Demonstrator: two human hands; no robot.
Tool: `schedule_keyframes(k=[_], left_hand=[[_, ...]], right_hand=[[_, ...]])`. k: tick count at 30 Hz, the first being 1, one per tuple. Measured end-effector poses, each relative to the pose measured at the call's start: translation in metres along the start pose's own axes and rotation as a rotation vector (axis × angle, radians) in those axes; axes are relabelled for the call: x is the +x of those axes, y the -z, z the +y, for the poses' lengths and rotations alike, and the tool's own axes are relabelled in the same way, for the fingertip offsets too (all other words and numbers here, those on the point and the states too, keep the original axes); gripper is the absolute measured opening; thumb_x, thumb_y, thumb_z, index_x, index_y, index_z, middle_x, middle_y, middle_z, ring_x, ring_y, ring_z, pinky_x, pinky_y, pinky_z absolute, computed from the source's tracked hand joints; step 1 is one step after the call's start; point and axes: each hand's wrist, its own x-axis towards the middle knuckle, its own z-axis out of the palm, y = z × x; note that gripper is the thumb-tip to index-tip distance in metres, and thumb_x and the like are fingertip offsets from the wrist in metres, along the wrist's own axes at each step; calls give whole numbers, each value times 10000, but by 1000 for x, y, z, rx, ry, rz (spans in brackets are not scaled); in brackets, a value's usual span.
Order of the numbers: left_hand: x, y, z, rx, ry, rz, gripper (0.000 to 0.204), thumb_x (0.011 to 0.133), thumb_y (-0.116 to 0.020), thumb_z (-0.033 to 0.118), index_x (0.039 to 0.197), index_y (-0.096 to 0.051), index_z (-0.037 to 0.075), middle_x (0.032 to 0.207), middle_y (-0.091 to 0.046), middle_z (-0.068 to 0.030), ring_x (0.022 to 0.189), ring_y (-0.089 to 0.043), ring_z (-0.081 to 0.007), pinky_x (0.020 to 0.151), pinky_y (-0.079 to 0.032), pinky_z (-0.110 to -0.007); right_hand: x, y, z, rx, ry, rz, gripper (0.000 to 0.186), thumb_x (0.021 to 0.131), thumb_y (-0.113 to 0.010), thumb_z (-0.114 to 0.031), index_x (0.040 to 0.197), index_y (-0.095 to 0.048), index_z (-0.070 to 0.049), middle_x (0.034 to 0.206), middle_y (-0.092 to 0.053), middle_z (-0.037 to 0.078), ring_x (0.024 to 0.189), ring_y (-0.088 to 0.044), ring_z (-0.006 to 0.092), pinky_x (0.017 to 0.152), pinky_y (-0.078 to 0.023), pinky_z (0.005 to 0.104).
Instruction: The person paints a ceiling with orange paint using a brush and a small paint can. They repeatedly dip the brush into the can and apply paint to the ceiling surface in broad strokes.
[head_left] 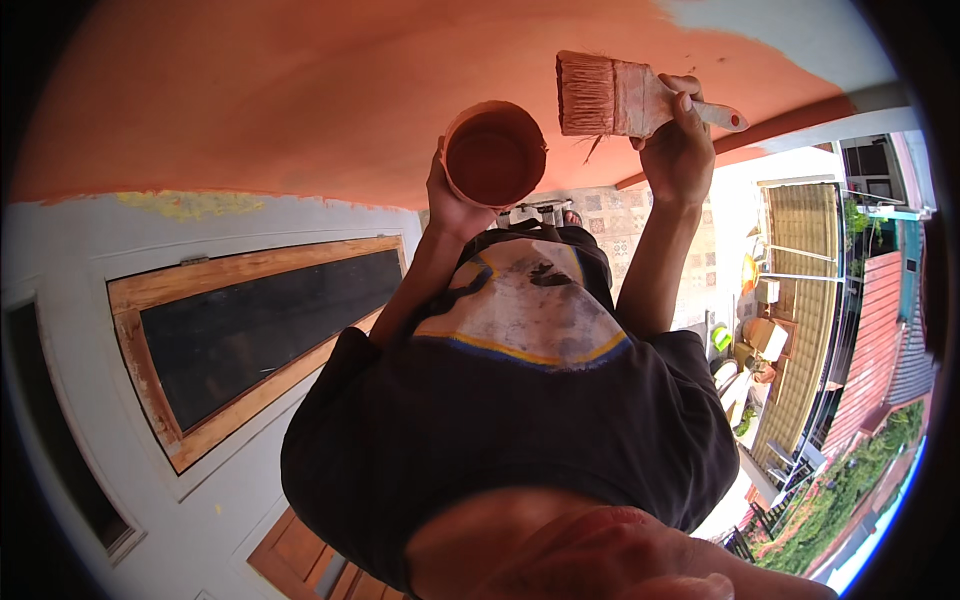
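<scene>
My left hand (455,205) is wrapped round the side of a paint cup (452,165), whose rim and inside are coated in reddish-orange paint. My right hand (682,150) grips a wide paintbrush (650,100) by its pale handle, thumb and fingers pinched round it. The bristles are caked with the same orange paint and point left, toward the cup, with a gap between the two. Beyond both hands spreads a wall (300,100) covered in orange paint, with a pale grey unpainted patch at its upper right. Whether the bristles touch the wall I cannot tell.
On the left, a white wall (70,240) holds a wood-framed dark window (270,320), with a brown wooden door (290,555) below. Patterned floor tiles (610,215) show past my right forearm. To the right are a bamboo-like screen (800,320), assorted household items and a red corrugated roof (865,340).
</scene>
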Motion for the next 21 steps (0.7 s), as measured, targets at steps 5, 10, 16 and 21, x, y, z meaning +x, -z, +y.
schedule_keyframes(k=[5, 10, 16, 21], left_hand=[[1, -7, -4, 31, 24, -54, 782, 992, -402, 698, 1397, -521, 39, 1101, -645, -225, 719, -597, -302, 499, -468, -331], [1, -8, -6, -22, 60, 20, 784, 1011, -339, 704, 1434, -485, 61, 1139, -618, -242, 846, -619, -313, 610, -482, -375], [-1, -13, -2, 9, 43, -44, 733, 1032, -300, 663, 1469, -454, 95, 1260, -624, -216, 1018, -697, -342, 695, -632, -415], [2, -7, 1, -51, 78, 11, 693, 1049, -272, 617, 1497, -445, 117, 1413, -558, -178, 1313, -559, -363, 1054, -505, -557]], right_hand=[[2, -33, -11, -149, 34, -207, 270, 983, -660, -166, 1127, -649, 61, 1028, -660, 149, 760, -666, 224, 540, -533, 339], [4, -60, -29, -523, -30, -485, 185, 920, -750, -97, 1047, -708, 32, 959, -707, 80, 801, -668, 161, 580, -526, 298], [7, -93, -34, -861, -97, -734, 126, 884, -782, -84, 981, -741, -15, 883, -734, 38, 789, -663, 114, 665, -516, 279], [13, -112, -24, -1074, 70, -853, 142, 846, -795, -138, 964, -750, -71, 885, -748, 69, 812, -704, 251, 753, -545, 367]])
